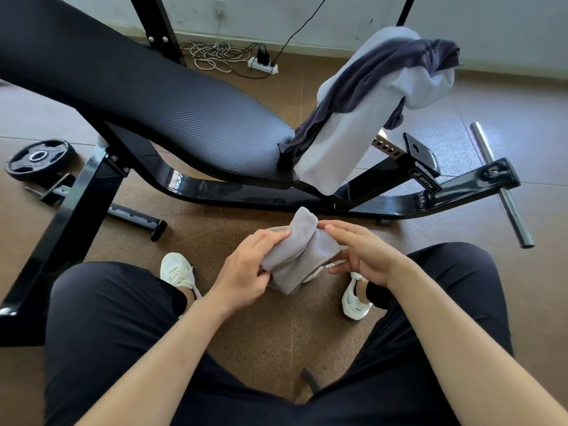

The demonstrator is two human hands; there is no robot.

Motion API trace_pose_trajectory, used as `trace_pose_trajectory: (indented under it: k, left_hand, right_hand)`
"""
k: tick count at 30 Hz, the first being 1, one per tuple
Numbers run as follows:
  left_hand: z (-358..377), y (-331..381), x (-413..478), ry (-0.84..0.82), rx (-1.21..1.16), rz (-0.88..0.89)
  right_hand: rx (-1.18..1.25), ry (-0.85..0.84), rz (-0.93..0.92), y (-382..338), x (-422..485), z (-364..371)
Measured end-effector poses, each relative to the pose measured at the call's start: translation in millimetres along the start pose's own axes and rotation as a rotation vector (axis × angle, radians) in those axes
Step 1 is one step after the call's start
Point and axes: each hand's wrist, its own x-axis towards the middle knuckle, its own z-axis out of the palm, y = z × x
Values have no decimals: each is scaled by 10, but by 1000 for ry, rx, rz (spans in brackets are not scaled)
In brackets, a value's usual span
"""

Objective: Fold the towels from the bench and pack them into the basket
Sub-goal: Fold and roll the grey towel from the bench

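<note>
A: The left hand [246,265] has its fingers curled round one end of the small grey towel [302,250] and grips it. The right hand [362,256] is more open: nearly straight fingers lie on top of the other end, with the thumb under it, so it is a light pinch.

B: Where is this towel relative to the bench [159,96]?

A: In front of the bench, in the air above the floor, between the knees of the person. It is already doubled into a thick bundle.

B: What could go wrong?

A: I think the light pinch is the weak point. The cloth is soft and plush, so the layers can slide and the fold can open when one hand lets go. A loose end could also fall to the floor.

B: And the other towels?

A: A white towel [335,149] and a dark grey towel [368,75] hang at the foot end of the bench, twisted together. Both look thin and limp. If someone pulls one, the other may come with it. The bench pad is ribbed and smooth, with no cloth on it.

B: The basket?

A: It is not in view.
</note>
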Motion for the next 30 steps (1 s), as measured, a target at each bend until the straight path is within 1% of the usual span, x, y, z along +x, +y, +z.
trace_pose_trajectory:
  k: [4, 7, 9, 11, 15, 20, 23, 27, 30]
  left_hand:
    - [-10, 29, -29, -47, 172, 146]
    - [-8, 53, -28, -105, 299, 256]
    - [1, 60, -33, -126, 321, 288]
    - [1, 62, -46, -131, 245, 257]
    - [-12, 69, -78, -102, 15, 103]
    - [-23, 112, -72, -103, -128, 12]
    - [-13, 122, -43, -81, -225, -49]
    - [-23, 126, 7, -65, -290, -178]
    - [-37, 133, 44, -90, -286, -178]
  right_hand:
    - [53, 38, 37, -15, 0, 38]
    - [-24, 96, 72, -5, 3, 77]
    - [-79, 131, 84, 19, 25, 108]
    - [-90, 159, 88, 45, 59, 122]
    - [-10, 184, 99, 41, 95, 78]
    - [21, 164, 76, 50, 104, 46]
    - [15, 102, 6, 54, 93, 48]
    - [-48, -19, -105, 48, 54, 49]
    - [-46, -106, -158, 39, 33, 46]
